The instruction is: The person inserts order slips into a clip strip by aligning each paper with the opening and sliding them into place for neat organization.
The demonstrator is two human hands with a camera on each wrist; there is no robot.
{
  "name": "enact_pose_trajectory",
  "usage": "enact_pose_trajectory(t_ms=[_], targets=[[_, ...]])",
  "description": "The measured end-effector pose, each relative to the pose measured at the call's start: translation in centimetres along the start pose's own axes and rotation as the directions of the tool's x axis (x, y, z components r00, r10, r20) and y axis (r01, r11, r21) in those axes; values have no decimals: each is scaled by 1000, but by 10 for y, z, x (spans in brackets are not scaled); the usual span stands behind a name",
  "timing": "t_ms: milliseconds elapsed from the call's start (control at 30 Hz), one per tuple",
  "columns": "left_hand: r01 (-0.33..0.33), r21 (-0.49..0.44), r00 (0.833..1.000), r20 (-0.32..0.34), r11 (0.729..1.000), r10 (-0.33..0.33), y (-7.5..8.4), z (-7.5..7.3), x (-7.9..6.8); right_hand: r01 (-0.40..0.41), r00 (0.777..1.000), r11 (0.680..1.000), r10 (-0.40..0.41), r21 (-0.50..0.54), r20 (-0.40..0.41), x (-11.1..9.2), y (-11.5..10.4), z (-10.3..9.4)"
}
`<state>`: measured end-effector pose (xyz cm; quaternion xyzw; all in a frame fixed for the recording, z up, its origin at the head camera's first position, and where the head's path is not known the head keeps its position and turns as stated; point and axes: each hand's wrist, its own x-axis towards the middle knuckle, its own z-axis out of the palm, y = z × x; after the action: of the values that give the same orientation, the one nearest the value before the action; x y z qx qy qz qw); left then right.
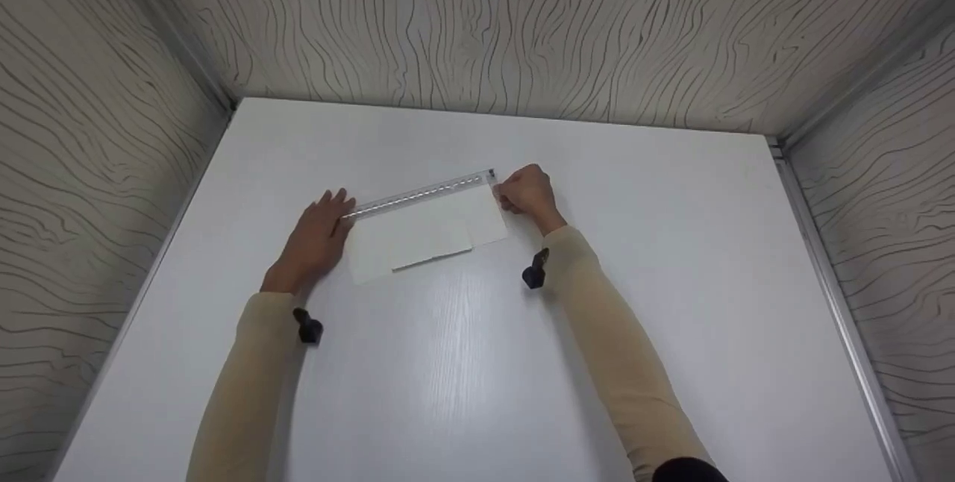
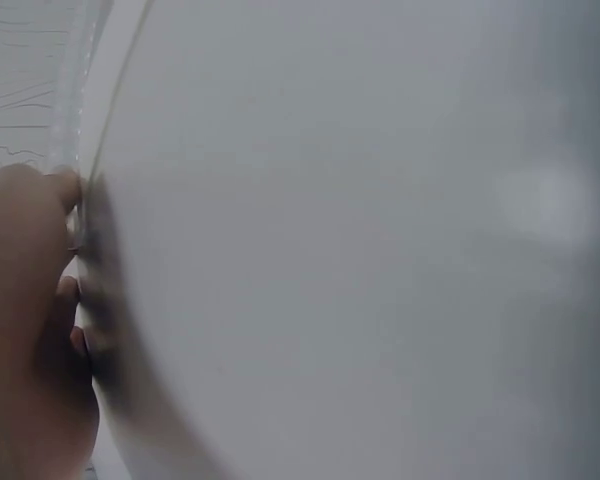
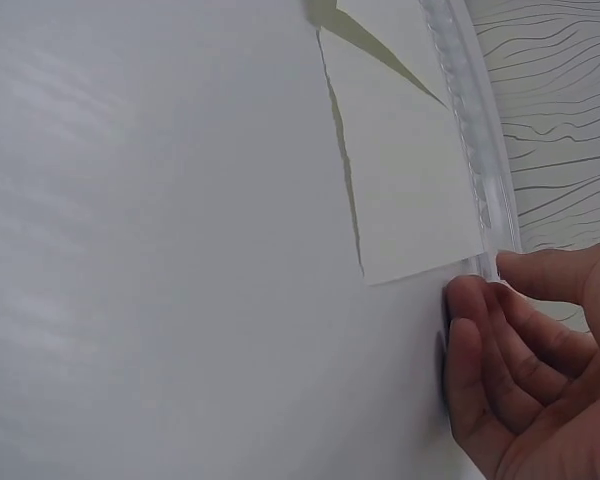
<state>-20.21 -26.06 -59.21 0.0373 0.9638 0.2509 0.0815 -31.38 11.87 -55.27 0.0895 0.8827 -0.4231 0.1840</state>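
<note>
A clear plastic ruler (image 1: 418,195) with a wavy pattern lies slanted along the far edge of some pale paper (image 1: 418,236). In the right wrist view the paper (image 3: 405,170) has a ragged side edge and a narrow opening across it. My left hand (image 1: 317,236) rests on the ruler's left end, its fingers stretched out. At the opposite end, my right hand (image 1: 527,191) has curled fingers and pinches the ruler's end beside the paper's corner. From the left wrist, my hand (image 2: 30,320) shows only in part, and its fingertips are mostly hidden.
The white table (image 1: 477,362) meets a wood-grain patterned wall (image 1: 477,27) at the back, with similar panels on both sides. Small black devices (image 1: 533,277) are strapped at both wrists over beige sleeves.
</note>
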Motion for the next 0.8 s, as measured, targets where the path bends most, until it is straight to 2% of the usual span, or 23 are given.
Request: enact_pose_trajectory(t_ms=[233, 400, 600, 700, 800], targets=[[3, -55, 1000, -19, 998, -4, 1, -3, 5, 41, 999, 999, -41, 6, -12, -7, 3, -10], [17, -54, 1000, -11, 998, -18, 1, -4, 9, 45, 999, 999, -45, 20, -16, -14, 8, -24], [30, -38, 999, -14, 999, -31, 0, -13, 9, 94, 994, 995, -92, 38, -65, -20, 17, -43], [60, -55, 997, -45, 997, -62, -3, -18, 7, 109, 991, 991, -103, 72, -80, -23, 23, -52], [75, -103, 991, -105, 992, -85, -5, -25, 5, 143, 985, 986, -133, 86, -108, -26, 29, -60]])
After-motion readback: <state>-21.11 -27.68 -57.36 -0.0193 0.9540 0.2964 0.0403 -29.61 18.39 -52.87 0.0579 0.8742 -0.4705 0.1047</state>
